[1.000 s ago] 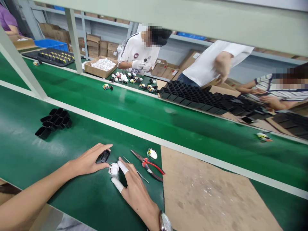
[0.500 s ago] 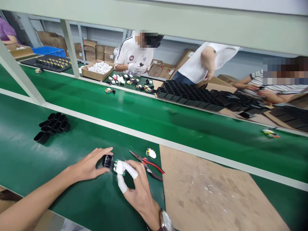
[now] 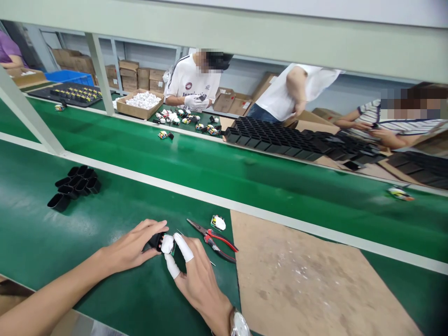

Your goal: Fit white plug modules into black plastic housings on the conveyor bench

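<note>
My left hand [image 3: 135, 243] is closed around a small black plastic housing [image 3: 155, 241], its opening turned toward the right. Between the thumb and forefinger of my right hand [image 3: 198, 268], both in white finger cots, is a circuit board [image 3: 168, 244] topped with a white blob. One end of the board meets the mouth of the housing; how far it reaches inside is hidden. Red-and-black needle-nose pliers [image 3: 212, 240] lie just beyond my right hand. Another circuit board [image 3: 219, 222] with a white top rests above the pliers.
A cluster of black housings [image 3: 74, 184] stands on the green bench at left. Brown cardboard [image 3: 297, 270] covers the right side. Past a pale rail [image 3: 147, 181] runs a green conveyor [image 3: 196, 161] carrying a few boards. Co-workers sit opposite, beside rows of black housings [image 3: 273, 135].
My right hand has moved left with the circuit board, bringing it against the housing's opening. My left hand has tipped the housing toward the board. On the conveyor, the boards have shifted slightly right.
</note>
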The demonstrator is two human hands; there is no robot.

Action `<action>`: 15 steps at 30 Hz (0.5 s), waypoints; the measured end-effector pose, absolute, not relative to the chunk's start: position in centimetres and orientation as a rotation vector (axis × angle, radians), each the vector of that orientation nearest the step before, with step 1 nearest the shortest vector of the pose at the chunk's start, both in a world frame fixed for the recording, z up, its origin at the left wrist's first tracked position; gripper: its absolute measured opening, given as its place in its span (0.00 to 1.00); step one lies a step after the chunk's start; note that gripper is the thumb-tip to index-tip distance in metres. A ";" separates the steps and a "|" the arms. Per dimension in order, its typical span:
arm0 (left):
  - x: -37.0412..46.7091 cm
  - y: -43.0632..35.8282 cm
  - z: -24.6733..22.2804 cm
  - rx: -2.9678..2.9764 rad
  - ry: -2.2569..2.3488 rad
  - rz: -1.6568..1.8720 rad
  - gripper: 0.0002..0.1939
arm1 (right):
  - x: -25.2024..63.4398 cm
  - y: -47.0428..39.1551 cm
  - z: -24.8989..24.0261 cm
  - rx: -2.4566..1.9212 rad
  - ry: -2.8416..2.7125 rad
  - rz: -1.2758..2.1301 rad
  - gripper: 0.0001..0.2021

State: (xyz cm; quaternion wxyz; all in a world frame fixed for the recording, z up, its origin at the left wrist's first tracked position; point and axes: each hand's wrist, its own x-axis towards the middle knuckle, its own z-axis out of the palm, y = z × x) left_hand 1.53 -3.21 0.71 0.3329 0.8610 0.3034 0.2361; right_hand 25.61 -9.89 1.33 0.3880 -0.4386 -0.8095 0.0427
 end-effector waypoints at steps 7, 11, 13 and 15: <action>1.7 -3.2 0.5 2.266 0.779 0.620 0.40 | 25.4 -9.9 1.8 -1.186 -2.123 0.025 0.35; 1.8 -3.2 0.6 2.283 0.788 0.608 0.42 | 25.4 -10.0 2.1 -1.197 -2.148 0.008 0.33; 1.8 -3.2 0.6 2.290 0.787 0.605 0.42 | 25.4 -10.0 2.3 -1.202 -2.152 0.006 0.32; 1.8 -3.3 0.5 2.300 0.789 0.608 0.42 | 25.4 -10.0 2.5 -1.207 -2.156 -0.006 0.29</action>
